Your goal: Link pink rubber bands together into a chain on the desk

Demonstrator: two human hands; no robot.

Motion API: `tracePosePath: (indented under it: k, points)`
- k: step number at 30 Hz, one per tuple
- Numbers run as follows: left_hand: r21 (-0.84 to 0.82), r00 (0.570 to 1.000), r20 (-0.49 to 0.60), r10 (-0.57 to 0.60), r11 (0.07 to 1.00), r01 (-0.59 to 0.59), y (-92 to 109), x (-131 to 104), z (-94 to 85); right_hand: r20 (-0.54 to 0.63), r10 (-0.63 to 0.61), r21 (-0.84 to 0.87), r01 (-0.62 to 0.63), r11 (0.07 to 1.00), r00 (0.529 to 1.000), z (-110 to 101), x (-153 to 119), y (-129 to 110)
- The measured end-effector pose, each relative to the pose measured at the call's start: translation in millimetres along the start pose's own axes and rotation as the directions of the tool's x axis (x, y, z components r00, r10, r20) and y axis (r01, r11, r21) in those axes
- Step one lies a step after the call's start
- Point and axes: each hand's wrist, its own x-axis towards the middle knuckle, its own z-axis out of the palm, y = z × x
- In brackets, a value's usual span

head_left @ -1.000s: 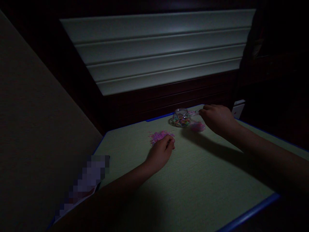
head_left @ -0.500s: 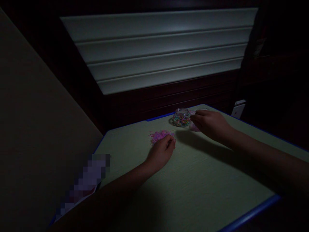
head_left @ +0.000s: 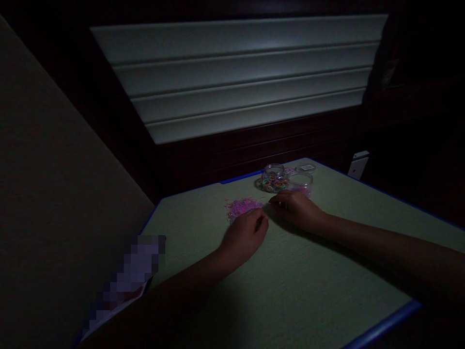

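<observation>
A loose heap of small pink and purple pieces (head_left: pixel 241 205) lies on the pale green table (head_left: pixel 308 271). My left hand (head_left: pixel 244 237) rests at the heap's near right edge, fingers curled together; anything inside them is too small and dark to make out. Just to the right, my right hand (head_left: pixel 296 209) is in a pinch, its fingertips pointing at the left hand without touching it. What it pinches cannot be made out. Behind it stand an open clear jar (head_left: pixel 301 178) with pink pieces at the bottom and a round clear jar (head_left: pixel 273 181) of colourful small rings.
A clear round lid (head_left: pixel 306 167) with a pale label lies near the far corner, behind the jars. A blue edge strip (head_left: pixel 381 324) borders the table. A blurred-out item (head_left: pixel 136 266) is at the left edge. Beyond is a slatted panel (head_left: pixel 247 72); the scene is dim.
My right hand has come left and down from over the pink-filled jar toward my left hand, uncovering that jar and the lid. My left hand has shifted slightly right.
</observation>
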Motion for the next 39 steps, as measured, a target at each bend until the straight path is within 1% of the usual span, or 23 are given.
tracePosePath:
  k: [3,7,11,15,18,20,23,30,35,39]
  points:
    - [0.071,0.999,0.014,0.041,0.997,-0.042,3,-1,-0.9,0.006,0.027,0.011,-0.027,1.000,1.000,7,4,0]
    - [0.131,0.998,0.026,0.050,0.990,-0.053,3,-3,-0.8,0.018,0.020,-0.007,-0.020,1.000,1.000,15,8,5]
    - [0.184,0.996,0.052,0.073,0.980,-0.081,4,-4,-1.4,0.033,0.009,-0.013,-0.008,1.000,0.999,17,9,9]
    - [0.216,0.994,0.070,0.087,0.971,-0.100,6,-5,-1.9,0.009,0.033,-0.002,-0.033,0.999,0.999,18,8,11]
    - [0.226,0.993,0.078,0.083,0.969,-0.099,6,-5,-1.6,0.000,0.073,-0.006,-0.073,0.997,0.997,20,10,12]
    - [0.231,0.993,0.083,0.079,0.968,-0.096,6,-5,-1.3,0.009,0.080,-0.022,-0.079,0.997,0.997,21,12,12]
    - [0.233,0.993,0.090,0.078,0.968,-0.097,5,-5,-1.4,0.021,0.068,-0.044,-0.067,0.997,0.997,23,15,10]
    - [0.232,0.992,0.091,0.082,0.967,-0.101,6,-6,-1.6,0.015,0.032,-0.034,-0.031,0.999,0.999,24,15,10]
    - [0.205,0.993,0.093,0.066,0.975,-0.084,6,-5,-1.2,0.012,0.019,-0.038,-0.018,0.999,1.000,24,15,11]
    - [0.169,0.996,0.073,0.057,0.983,-0.069,4,-3,-1.2,-0.007,0.017,-0.026,-0.017,1.000,1.000,21,14,12]
